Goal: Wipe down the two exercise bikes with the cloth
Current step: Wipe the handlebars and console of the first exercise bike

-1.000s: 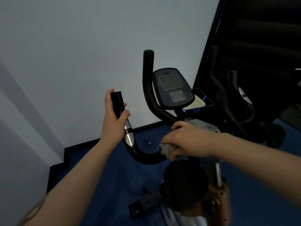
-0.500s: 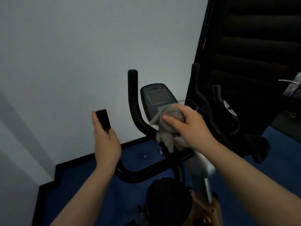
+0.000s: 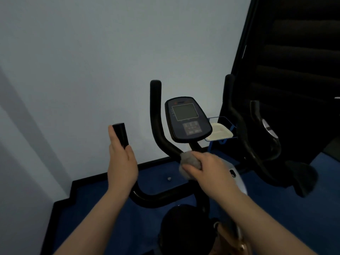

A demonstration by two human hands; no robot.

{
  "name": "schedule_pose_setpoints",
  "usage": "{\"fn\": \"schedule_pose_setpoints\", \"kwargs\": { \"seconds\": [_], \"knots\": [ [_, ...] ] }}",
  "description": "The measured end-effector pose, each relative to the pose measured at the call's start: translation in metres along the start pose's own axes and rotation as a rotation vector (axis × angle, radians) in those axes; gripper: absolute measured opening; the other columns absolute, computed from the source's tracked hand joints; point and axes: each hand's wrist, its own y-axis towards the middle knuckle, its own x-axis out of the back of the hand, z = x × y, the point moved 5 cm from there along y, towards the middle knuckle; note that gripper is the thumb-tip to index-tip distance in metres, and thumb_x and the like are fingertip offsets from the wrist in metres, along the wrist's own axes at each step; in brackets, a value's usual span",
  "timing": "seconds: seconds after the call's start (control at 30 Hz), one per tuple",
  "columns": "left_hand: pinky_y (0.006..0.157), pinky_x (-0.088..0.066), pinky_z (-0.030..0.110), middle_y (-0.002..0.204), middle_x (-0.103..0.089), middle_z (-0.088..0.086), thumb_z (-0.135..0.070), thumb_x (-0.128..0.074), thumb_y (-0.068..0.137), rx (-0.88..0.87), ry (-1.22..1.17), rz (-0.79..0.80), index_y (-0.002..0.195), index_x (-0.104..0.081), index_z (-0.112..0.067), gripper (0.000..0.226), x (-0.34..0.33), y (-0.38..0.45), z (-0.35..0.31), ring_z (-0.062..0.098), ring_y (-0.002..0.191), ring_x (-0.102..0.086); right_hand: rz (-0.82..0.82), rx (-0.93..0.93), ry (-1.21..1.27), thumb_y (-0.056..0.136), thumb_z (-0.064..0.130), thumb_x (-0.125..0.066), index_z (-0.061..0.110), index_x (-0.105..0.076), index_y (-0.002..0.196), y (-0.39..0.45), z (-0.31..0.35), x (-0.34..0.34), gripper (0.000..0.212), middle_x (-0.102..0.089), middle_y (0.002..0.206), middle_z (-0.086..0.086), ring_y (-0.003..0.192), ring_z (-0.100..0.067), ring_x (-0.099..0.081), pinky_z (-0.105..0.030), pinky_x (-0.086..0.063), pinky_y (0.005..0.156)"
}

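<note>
Two hands share the near exercise bike (image 3: 187,124): the left hand (image 3: 121,162) wraps its handlebar grip (image 3: 120,134), probably to steady it. The right hand (image 3: 206,168) clutches the grey cloth (image 3: 189,160), bunched against the handlebar stem beneath the console (image 3: 186,119), likely scrubbing there. Second bike (image 3: 257,137) waits beside, at right.

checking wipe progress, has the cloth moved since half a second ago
Yes. The cloth, gripped by the right hand, dropped from the console face to the handlebar base below it.
</note>
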Motion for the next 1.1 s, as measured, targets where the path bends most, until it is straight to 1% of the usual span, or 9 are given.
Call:
{"fn": "schedule_pose_setpoints", "kwargs": {
  "seconds": [0.13,0.27,0.33,0.43,0.57,0.67,0.83,0.97,1.1],
  "knots": [
    [0.087,-0.037,0.029,0.153,-0.026,0.0,-0.022,-0.028,0.105,0.001,0.011,-0.006,0.15,0.014,-0.042,0.065,-0.001,0.002,0.004,0.016,0.115,-0.049,-0.035,-0.01,0.118,0.09,0.038,-0.061,0.024,-0.069,0.101,0.028,0.011,-0.009,0.019,-0.064,0.094,-0.002,0.094,-0.02,-0.058,-0.038,-0.049,0.081],
    [0.097,-0.036,0.03,0.153,-0.023,-0.005,-0.022,-0.028,0.105,-0.032,0.027,-0.009,0.15,0.014,-0.043,0.065,-0.001,0.003,0.004,0.014,0.123,-0.045,-0.024,-0.036,0.048,0.094,0.039,-0.054,0.03,-0.055,0.13,-0.016,0.002,-0.009,0.036,-0.054,0.112,0.004,0.109,-0.015,-0.047,-0.032,-0.042,0.09],
    [0.106,-0.039,0.04,0.156,-0.024,0.0,-0.023,-0.028,0.105,-0.038,0.027,-0.012,0.148,0.014,-0.047,0.065,-0.001,0.004,0.007,0.02,0.127,-0.045,0.008,-0.052,0.102,0.094,0.038,-0.056,0.029,-0.063,0.117,-0.031,-0.008,-0.002,0.026,-0.06,0.106,0.004,0.101,-0.014,-0.055,-0.03,-0.044,0.085],
    [0.102,-0.044,0.053,0.153,-0.03,0.004,-0.025,-0.029,0.105,-0.044,0.027,-0.012,0.144,0.014,-0.054,0.066,-0.001,0.006,0.009,0.023,0.125,-0.048,0.058,-0.095,0.128,0.095,0.039,-0.057,0.021,-0.067,0.101,-0.022,-0.018,0.005,0.021,-0.056,0.104,0.008,0.093,-0.013,-0.058,-0.025,-0.041,0.075],
    [0.104,-0.042,0.055,0.154,-0.028,0.003,-0.024,-0.03,0.104,-0.046,0.012,-0.008,0.142,0.014,-0.058,0.067,-0.001,0.008,0.012,0.024,0.127,-0.047,-0.073,-0.152,0.026,0.098,0.042,-0.048,0.018,-0.057,0.121,-0.003,-0.017,0.004,0.034,-0.042,0.119,0.003,0.102,-0.017,-0.053,-0.032,-0.045,0.085],
    [0.106,-0.04,0.056,0.157,-0.023,0.0,-0.024,-0.029,0.104,-0.052,-0.005,-0.008,0.141,0.014,-0.061,0.067,-0.001,0.01,0.014,0.024,0.132,-0.043,-0.107,-0.16,-0.062,0.1,0.045,-0.038,0.014,-0.059,0.111,-0.028,-0.015,-0.005,0.039,-0.047,0.114,0.003,0.097,-0.014,-0.054,-0.026,-0.039,0.076],
    [0.105,-0.041,0.056,0.157,-0.024,-0.001,-0.024,-0.03,0.104,-0.059,-0.004,-0.014,0.141,0.013,-0.06,0.067,-0.002,0.01,0.015,0.025,0.132,-0.044,-0.006,-0.158,-0.036,0.1,0.043,-0.044,0.014,-0.061,0.109,-0.026,-0.019,0.01,0.035,-0.046,0.11,0.003,0.087,-0.012,-0.05,-0.029,-0.037,0.074],
    [0.107,-0.038,0.056,0.158,-0.023,0.0,-0.023,-0.031,0.104,-0.053,0.003,-0.018,0.141,0.012,-0.06,0.068,-0.001,0.012,0.018,0.026,0.134,-0.042,-0.138,-0.212,-0.109,0.101,0.042,-0.041,0.012,-0.06,0.105,-0.008,-0.016,0.002,0.036,-0.05,0.109,0.001,0.095,-0.016,-0.053,-0.028,-0.032,0.073],
    [0.107,-0.039,0.056,0.159,-0.022,-0.002,-0.023,-0.031,0.104,-0.058,0.014,-0.025,0.14,0.012,-0.062,0.069,-0.001,0.011,0.017,0.026,0.134,-0.042,-0.154,-0.202,0.137,0.099,0.041,-0.045,0.022,-0.056,0.094,-0.044,-0.015,-0.005,0.023,-0.045,0.098,0.014,0.085,-0.002,-0.051,-0.017,-0.038,0.073]
  ]
}}
